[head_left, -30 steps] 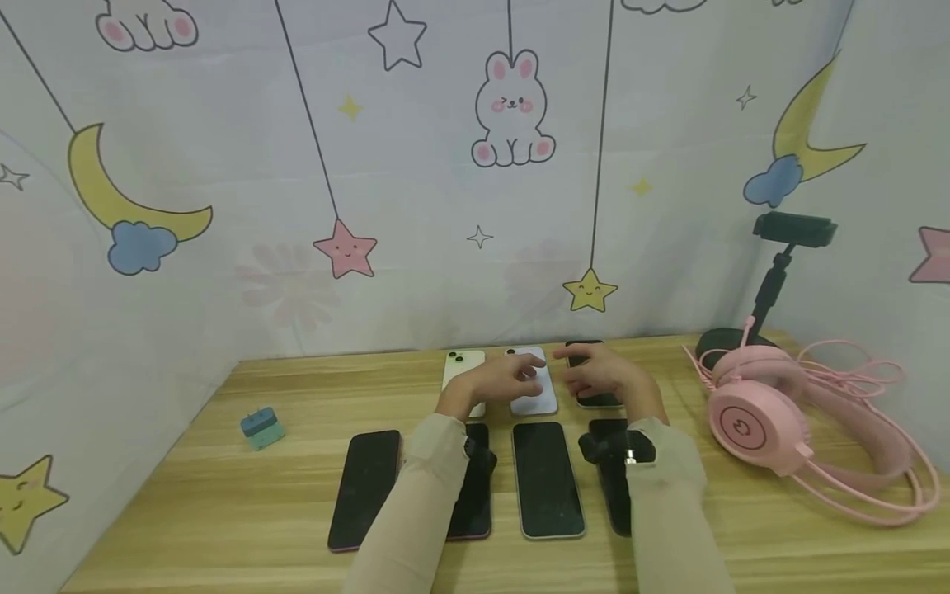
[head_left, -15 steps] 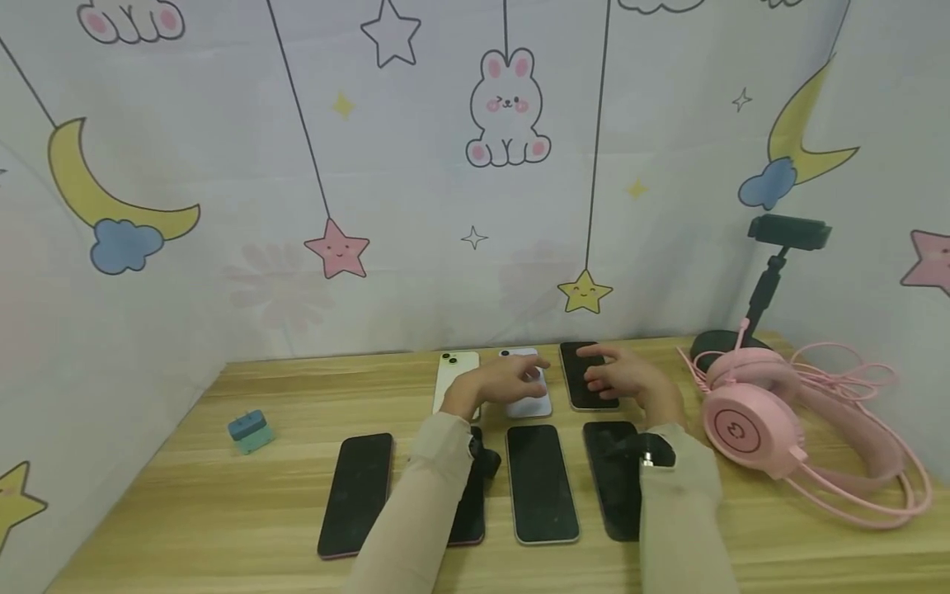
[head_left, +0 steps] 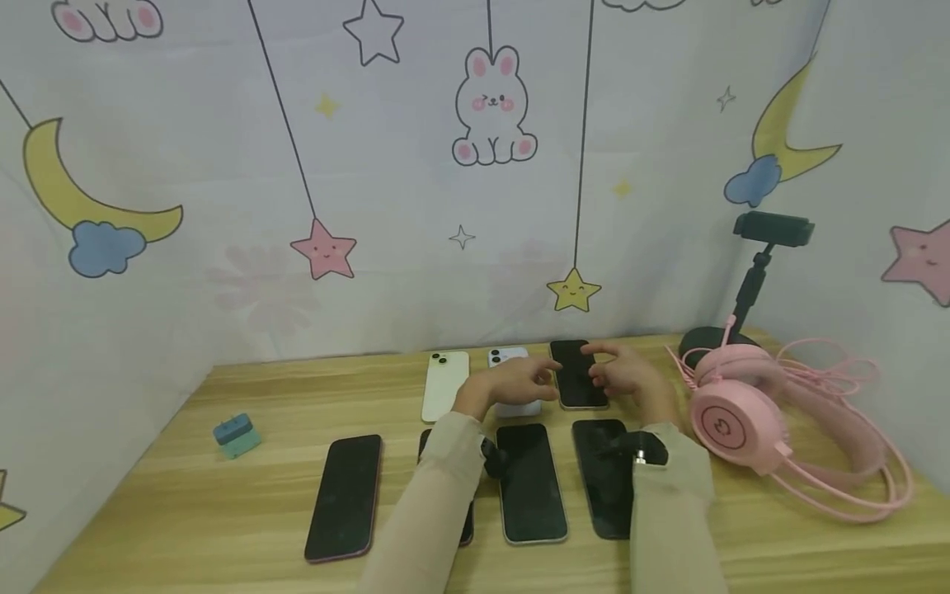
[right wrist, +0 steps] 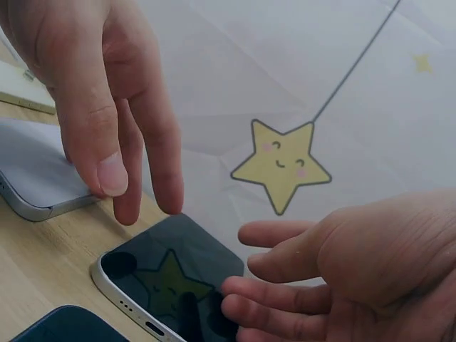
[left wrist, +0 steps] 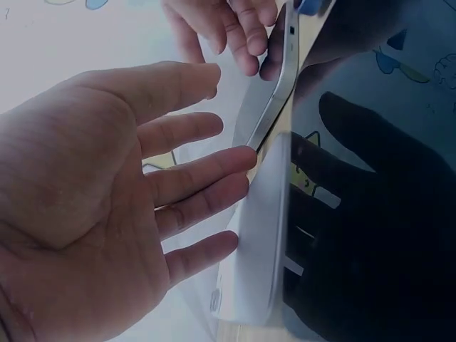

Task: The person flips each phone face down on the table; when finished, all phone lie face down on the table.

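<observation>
Three phones lie in a back row on the wooden table (head_left: 260, 396): a cream one (head_left: 445, 385), a pale lavender one (head_left: 509, 358) and a black-screened one (head_left: 573, 375). My left hand (head_left: 529, 379) hovers over the lavender phone's right side, fingers straight and reaching toward the black phone. In the left wrist view that palm (left wrist: 128, 199) is open beside the lavender phone's edge (left wrist: 256, 242). My right hand (head_left: 619, 371) is held over the black phone, fingers loosely extended. In the right wrist view it (right wrist: 313, 278) hangs just above the dark screen (right wrist: 167, 278), gripping nothing.
Several dark-screened phones lie in the front row (head_left: 345, 497) (head_left: 529, 483) (head_left: 603, 474), one partly hidden by my left sleeve. A pink headset (head_left: 742, 421) with a looped cable sits at the right, beside a black phone stand (head_left: 753, 280). A small teal block (head_left: 236, 435) lies at the left.
My left hand has slid right, off the middle of the lavender phone toward the black one. The right hand stays over the black phone. The head view has drifted a little.
</observation>
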`<state>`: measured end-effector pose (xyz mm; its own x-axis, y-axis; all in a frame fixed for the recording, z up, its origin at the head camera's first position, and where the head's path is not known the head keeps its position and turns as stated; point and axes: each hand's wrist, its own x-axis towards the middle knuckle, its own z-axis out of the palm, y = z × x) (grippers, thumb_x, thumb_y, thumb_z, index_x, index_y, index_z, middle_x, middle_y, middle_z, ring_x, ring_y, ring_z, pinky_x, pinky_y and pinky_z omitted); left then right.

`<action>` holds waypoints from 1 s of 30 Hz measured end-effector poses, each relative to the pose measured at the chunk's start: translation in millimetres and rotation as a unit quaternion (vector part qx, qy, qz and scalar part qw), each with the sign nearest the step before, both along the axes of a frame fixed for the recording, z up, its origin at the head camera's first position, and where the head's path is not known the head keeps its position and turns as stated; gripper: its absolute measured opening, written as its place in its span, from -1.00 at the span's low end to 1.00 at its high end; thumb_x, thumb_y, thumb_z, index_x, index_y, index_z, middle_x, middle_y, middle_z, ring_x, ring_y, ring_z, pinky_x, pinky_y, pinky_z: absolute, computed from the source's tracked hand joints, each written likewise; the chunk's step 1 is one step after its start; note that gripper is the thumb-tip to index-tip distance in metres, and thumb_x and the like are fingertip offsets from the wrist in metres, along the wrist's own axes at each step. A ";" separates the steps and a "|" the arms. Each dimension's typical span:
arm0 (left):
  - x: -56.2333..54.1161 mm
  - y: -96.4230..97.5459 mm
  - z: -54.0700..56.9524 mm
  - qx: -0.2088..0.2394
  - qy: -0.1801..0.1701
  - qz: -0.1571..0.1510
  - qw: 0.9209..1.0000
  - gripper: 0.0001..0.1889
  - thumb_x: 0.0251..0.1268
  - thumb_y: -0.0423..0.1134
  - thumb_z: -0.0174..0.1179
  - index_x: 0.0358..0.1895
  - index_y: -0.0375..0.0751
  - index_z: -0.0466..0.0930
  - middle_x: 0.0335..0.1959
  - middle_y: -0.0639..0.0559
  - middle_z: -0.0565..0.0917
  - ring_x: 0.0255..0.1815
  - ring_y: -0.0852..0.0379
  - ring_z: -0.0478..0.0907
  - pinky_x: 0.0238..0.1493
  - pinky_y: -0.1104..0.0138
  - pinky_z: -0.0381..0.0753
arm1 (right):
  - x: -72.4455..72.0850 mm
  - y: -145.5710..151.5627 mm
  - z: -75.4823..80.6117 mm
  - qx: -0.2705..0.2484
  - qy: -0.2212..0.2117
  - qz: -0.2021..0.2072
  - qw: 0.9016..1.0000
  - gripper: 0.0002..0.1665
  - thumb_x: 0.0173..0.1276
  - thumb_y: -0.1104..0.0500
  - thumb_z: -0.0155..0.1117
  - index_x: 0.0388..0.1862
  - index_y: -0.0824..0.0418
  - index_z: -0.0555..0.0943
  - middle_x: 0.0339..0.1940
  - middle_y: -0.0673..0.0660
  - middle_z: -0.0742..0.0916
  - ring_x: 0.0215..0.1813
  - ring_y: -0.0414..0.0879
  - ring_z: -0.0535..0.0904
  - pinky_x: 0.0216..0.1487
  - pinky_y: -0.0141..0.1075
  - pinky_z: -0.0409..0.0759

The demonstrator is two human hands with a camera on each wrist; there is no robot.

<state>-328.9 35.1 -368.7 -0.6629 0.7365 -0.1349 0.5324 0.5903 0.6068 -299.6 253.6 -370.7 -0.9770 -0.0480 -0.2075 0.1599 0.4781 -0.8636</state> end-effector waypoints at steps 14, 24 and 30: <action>2.2 10.4 0.6 -0.041 0.020 -0.012 0.999 -0.42 0.52 -0.07 0.11 0.50 -0.15 0.26 0.34 -0.14 0.51 0.29 0.01 0.50 0.25 0.20 0.45 | 4.1 9.8 3.0 0.034 0.016 0.017 0.999 -0.43 0.50 0.41 0.00 0.47 0.33 0.32 0.11 0.36 0.53 -0.21 -0.03 0.53 -0.27 -0.27 0.50; 6.3 10.0 1.3 -0.041 0.021 -0.013 0.999 -0.41 0.52 -0.07 0.11 0.51 -0.15 0.26 0.37 -0.14 0.48 0.34 0.00 0.45 0.30 0.19 0.41 | 5.7 15.8 -3.9 0.009 0.007 0.018 1.000 -0.40 0.50 0.39 -0.03 0.50 0.38 0.27 0.00 0.34 0.66 -0.16 -0.05 0.61 -0.19 -0.25 0.60; 4.6 9.5 -0.3 -0.038 0.019 -0.025 0.999 -0.42 0.51 -0.11 0.12 0.49 -0.22 0.29 0.00 -0.10 0.62 -0.10 0.18 0.54 0.09 0.31 0.44 | 6.5 15.7 -4.0 0.022 0.002 0.008 1.000 -0.40 0.49 0.38 0.01 0.48 0.42 0.27 0.03 0.37 0.65 -0.18 -0.04 0.61 -0.22 -0.26 0.60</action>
<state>-324.3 44.7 -368.9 -0.6319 0.7568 -0.1671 0.5834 0.6064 0.5403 -293.1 269.3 -374.7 -0.9770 -0.0547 -0.2060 0.1485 0.5189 -0.8419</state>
